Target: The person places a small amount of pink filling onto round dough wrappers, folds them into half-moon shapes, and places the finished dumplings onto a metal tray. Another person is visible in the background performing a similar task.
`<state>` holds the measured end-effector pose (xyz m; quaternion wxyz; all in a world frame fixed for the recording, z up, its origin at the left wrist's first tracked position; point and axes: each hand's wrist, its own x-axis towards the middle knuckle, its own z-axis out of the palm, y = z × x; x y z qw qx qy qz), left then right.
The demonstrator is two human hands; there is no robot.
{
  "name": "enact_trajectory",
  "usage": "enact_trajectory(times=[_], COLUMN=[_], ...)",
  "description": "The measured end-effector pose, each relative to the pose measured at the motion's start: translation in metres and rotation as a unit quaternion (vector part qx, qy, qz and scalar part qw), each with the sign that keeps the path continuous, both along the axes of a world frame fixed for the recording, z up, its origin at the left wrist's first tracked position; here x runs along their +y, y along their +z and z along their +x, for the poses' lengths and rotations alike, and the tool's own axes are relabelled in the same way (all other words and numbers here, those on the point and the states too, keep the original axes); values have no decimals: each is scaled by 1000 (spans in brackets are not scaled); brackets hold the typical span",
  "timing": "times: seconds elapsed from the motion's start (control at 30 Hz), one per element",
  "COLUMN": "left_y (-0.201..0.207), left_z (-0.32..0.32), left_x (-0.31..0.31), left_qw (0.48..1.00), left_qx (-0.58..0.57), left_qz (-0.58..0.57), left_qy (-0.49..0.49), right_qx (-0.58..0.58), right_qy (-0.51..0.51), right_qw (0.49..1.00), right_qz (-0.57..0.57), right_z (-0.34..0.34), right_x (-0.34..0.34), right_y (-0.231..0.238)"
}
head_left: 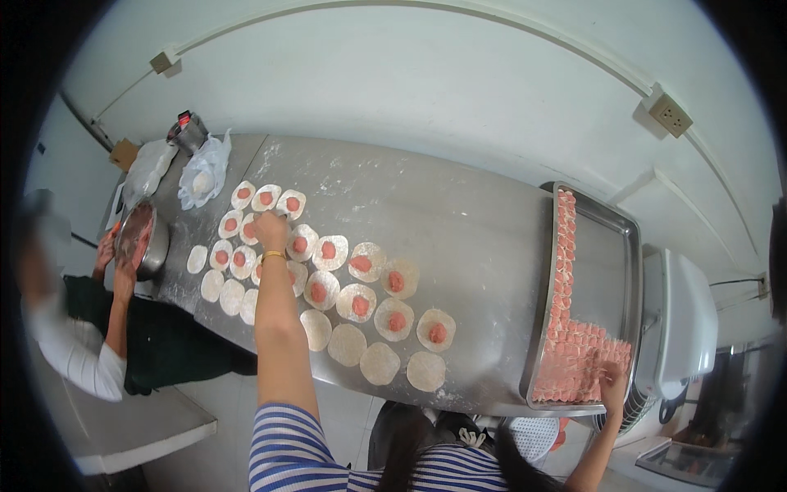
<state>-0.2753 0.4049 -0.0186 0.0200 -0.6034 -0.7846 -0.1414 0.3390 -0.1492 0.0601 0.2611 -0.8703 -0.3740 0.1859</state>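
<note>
My left arm, with a yellow bracelet at the wrist, stretches across the steel table. My left hand is closed, its fingers bent down among the round dough wrappers; whatever they pinch is hidden. Many wrappers carry a lump of pink filling, while those in the near row are bare. At the right, my right hand has its fingers drawn together over small pink-filled dumplings packed in a metal tray. What those fingers hold is too small to make out.
A co-worker at the left has both hands at a metal bowl of pink filling. A plastic bag with a pale lump and a dark metal pot stand at the far left. A white lidded container is right of the tray.
</note>
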Motion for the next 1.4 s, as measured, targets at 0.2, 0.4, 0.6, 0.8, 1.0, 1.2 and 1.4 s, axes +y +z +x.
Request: enact_trajectory(times=[0.2, 0.4, 0.6, 0.8, 1.0, 1.2, 1.4], left_y=[-45, -60, 20, 32, 39, -1, -19], left_z=[-17, -19, 114, 224, 252, 259, 257], left_x=[40, 51, -76, -254, -342, -368, -391], left_qw=[986, 577, 379, 253, 304, 642, 814], left_qx=[-165, -816, -910, -923, -890, -663, -418], left_qz=[-20, 31, -96, -255, -321, -331, -186], left_qy=[23, -13, -138, -137, -117, -197, -358], right_qx=[-51, 18, 190, 627, 638, 570, 280], right_qy=[52, 103, 163, -11, -85, -98, -36], right_qw=[997, 994, 956, 750, 725, 790, 952], right_qz=[-14, 44, 156, 211, 244, 203, 121], right_z=[-46, -88, -160, -225, -209, -201, -218], right_x=[25, 89, 177, 200, 127, 78, 70], right_y=[24, 27, -3, -3, -39, -84, -106])
